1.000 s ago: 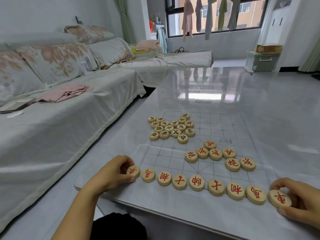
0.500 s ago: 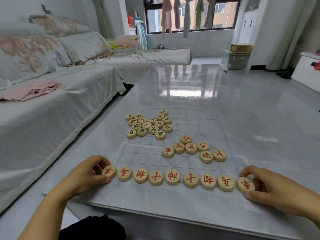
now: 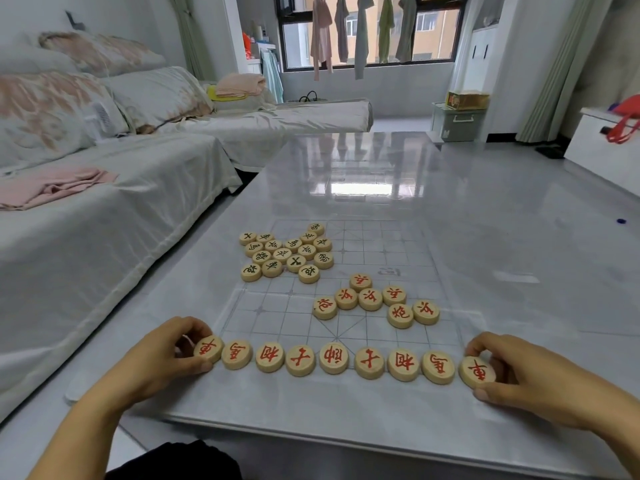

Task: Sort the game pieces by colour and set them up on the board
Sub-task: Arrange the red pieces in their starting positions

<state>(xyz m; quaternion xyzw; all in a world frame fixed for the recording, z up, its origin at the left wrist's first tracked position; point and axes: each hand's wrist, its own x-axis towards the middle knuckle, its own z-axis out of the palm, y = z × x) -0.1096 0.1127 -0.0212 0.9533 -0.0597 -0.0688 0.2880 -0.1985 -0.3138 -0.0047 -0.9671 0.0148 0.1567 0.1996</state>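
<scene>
A clear plastic board (image 3: pixel 408 258) with a printed grid lies on the grey table. Along its near edge runs a row of several round wooden pieces with red characters (image 3: pixel 334 358). My left hand (image 3: pixel 162 355) grips the leftmost red piece (image 3: pixel 208 348) of that row between thumb and fingers. My right hand (image 3: pixel 530 372) grips the rightmost red piece (image 3: pixel 477 372) the same way. A loose cluster of red pieces (image 3: pixel 377 301) sits just beyond the row. A tight group of black-character pieces (image 3: pixel 287 252) lies at the board's far left.
The glossy grey table (image 3: pixel 502 209) stretches far ahead and right, with a small blue speck (image 3: pixel 621 221) near its right side. A covered sofa (image 3: pixel 104 209) with a pink cloth (image 3: pixel 52 187) runs close along the table's left edge.
The camera has swung right, so the whole row sits more centred. Both hands keep hold of the end pieces; the row looks a little straighter.
</scene>
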